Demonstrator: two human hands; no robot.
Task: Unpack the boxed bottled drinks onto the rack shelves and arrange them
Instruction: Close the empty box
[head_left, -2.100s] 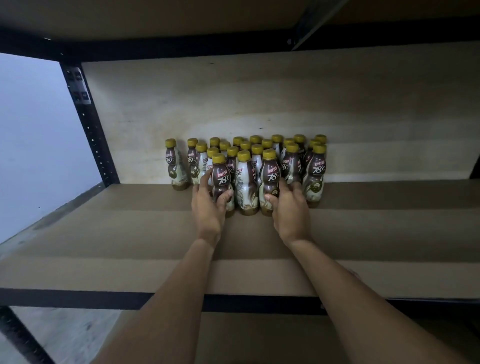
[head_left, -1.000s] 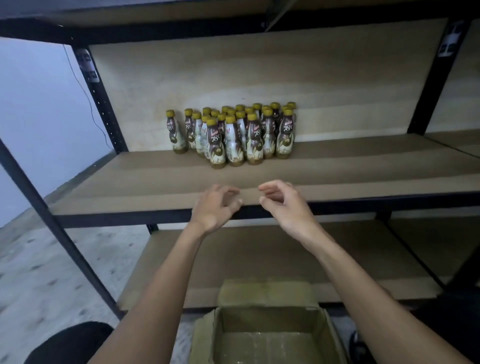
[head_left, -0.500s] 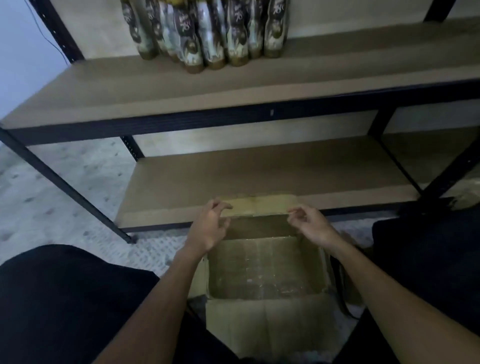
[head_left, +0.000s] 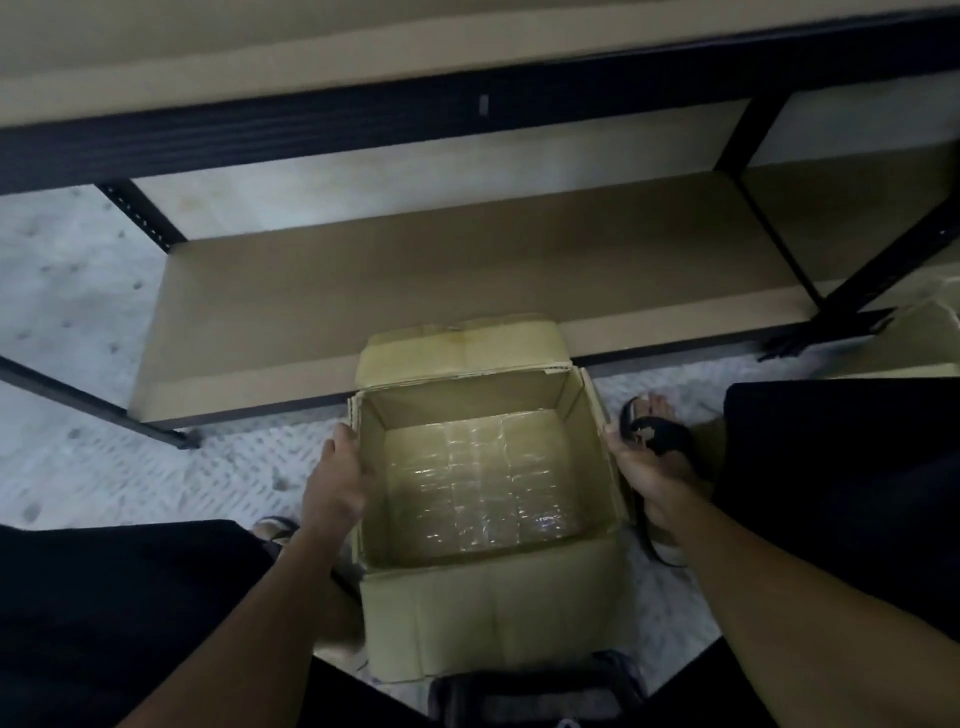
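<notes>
Head view: the open box (head_left: 493, 613) sits on the floor (head_left: 62, 291) at 6 o'clock, just before the lower shelf (head_left: 467, 270) edge, left hand (head_left: 335, 483) gripping its 9 o'clock wall, right hand (head_left: 644, 473) against its 3 o'clock wall, grip unclear.

Left hand (head_left: 337, 483) and right hand (head_left: 641, 467) hold the cardboard box (head_left: 488, 618) by its sides — lower shelf (head_left: 415, 280) beyond.

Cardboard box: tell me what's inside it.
Inside the cardboard box only what looks like crinkled clear plastic film shows, lying on the bottom; no bottles are visible. The near wall hides the bottom's closest strip.
</notes>
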